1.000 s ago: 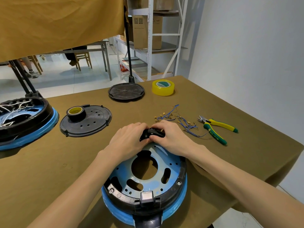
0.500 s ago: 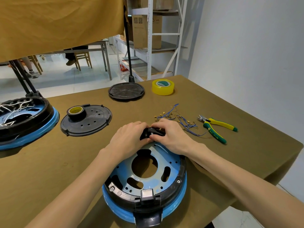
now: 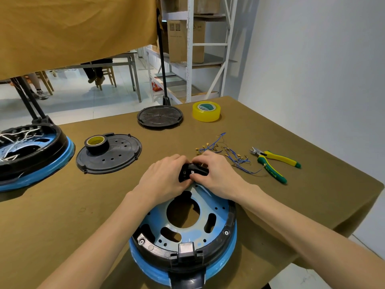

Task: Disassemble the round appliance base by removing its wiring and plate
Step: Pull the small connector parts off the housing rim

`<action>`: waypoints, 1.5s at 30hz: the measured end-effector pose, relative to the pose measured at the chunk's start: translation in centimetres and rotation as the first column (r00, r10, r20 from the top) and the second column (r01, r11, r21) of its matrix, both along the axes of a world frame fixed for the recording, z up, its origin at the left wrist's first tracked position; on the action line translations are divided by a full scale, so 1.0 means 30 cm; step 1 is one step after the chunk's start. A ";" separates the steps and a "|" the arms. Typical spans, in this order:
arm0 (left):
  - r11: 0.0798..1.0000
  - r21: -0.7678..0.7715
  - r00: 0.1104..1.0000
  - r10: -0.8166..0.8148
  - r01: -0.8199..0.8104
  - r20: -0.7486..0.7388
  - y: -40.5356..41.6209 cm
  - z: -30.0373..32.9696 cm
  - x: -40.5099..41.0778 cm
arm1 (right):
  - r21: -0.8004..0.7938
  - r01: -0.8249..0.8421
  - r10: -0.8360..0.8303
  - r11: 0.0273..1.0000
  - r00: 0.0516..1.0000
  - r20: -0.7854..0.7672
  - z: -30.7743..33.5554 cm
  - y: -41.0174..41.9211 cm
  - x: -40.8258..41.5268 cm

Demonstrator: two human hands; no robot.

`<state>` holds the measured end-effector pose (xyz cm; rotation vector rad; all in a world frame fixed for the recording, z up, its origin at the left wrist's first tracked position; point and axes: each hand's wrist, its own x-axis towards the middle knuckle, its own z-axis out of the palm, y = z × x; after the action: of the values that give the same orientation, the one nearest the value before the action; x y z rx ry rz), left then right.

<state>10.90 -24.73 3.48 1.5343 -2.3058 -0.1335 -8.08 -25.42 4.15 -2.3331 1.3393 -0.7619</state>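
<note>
The round appliance base (image 3: 183, 236) sits at the near bench (image 3: 62, 215) edge. At its far rim, left hand (image 3: 164, 180) and right hand (image 3: 218, 178) both grip the black connector block (image 3: 192, 172). Lift evenly, without twisting. Removed blue wires (image 3: 233, 155) lie beyond.

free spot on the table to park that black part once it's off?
Bare cloth left of the round base, between it and the perforated black plate, running to the near edge. Also right of the base, below the pliers. Crowded: behind the hands, where loose blue wires lie.
</note>
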 end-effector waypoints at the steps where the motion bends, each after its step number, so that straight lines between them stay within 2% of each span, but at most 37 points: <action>1: 1.000 0.001 1.000 -0.001 0.001 -0.008 0.001 0.000 0.001 | 0.000 -0.004 0.004 1.000 1.000 0.000 0.000 0.001 -0.001; 5: 1.000 0.003 0.999 0.028 -0.028 -0.031 0.002 0.010 0.002 | 0.062 0.025 -0.027 0.998 0.999 0.034 0.001 -0.010 0.001; 8: 0.999 0.031 0.998 0.030 -0.029 -0.058 0.014 0.021 0.001 | 0.084 -0.006 0.006 0.996 1.000 -0.006 0.001 -0.007 0.001; 12: 0.995 0.101 0.993 0.010 0.002 -0.116 0.030 0.054 0.010 | 0.259 -0.120 0.121 0.958 0.993 0.014 0.030 -0.021 -0.013; 14: 0.994 0.082 0.996 0.082 -0.078 -0.041 0.054 0.063 0.013 | 0.262 -0.149 0.157 0.954 0.988 -0.009 0.045 -0.034 -0.017; 16: 0.972 -0.056 0.964 0.233 -0.227 0.125 0.096 0.055 0.009 | 0.249 -0.172 0.187 0.953 0.982 -0.038 0.050 -0.039 -0.021; 18: 0.951 -0.095 0.944 0.304 -0.293 0.127 0.149 0.035 0.005 | 0.278 -0.173 0.187 0.945 0.982 -0.026 0.051 -0.038 -0.032; 22: 0.967 0.018 0.963 0.249 -0.252 0.100 0.169 -0.001 0.005 | 0.384 -0.178 0.146 0.906 0.983 0.110 0.053 -0.033 -0.082; 27: 0.995 0.097 0.996 0.026 -0.034 0.088 0.076 0.031 0.025 | 0.524 -0.210 0.111 0.825 0.970 0.214 0.069 -0.038 -0.163; 29: 0.991 0.133 0.996 -0.018 0.006 0.090 0.036 0.053 0.031 | 0.567 -0.241 0.102 0.788 0.959 0.266 0.070 -0.040 -0.189; 31: 0.994 0.111 0.987 -0.020 0.002 0.157 0.008 0.060 0.007 | 0.535 -0.235 0.124 0.811 0.964 0.235 0.063 -0.040 -0.209; 33: 0.995 0.100 0.989 -0.004 -0.011 0.148 0.001 0.047 -0.041 | 0.473 -0.231 0.157 0.850 0.969 0.191 0.054 -0.038 -0.218; 37: 0.992 0.128 0.997 0.018 -0.008 -0.080 0.006 0.008 -0.082 | 0.373 -0.227 0.170 0.899 0.969 0.180 0.040 -0.056 -0.248; 41: 0.993 0.117 0.981 0.016 0.007 -0.194 0.013 0.001 -0.071 | 0.226 -0.010 -0.062 0.974 0.949 0.310 0.045 -0.100 -0.331; 43: 0.994 0.110 0.983 0.004 0.016 -0.183 0.018 0.007 -0.074 | 0.169 0.130 -0.168 0.977 0.959 0.229 0.033 -0.112 -0.355; 45: 0.994 0.104 0.986 0.004 0.014 -0.166 0.023 0.011 -0.074 | 0.117 0.234 -0.242 0.965 0.969 0.052 0.002 -0.123 -0.349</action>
<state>8.68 -24.04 3.82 1.5055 -2.2023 -0.3754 -18.54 -29.11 4.21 -2.0675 1.6091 -0.8050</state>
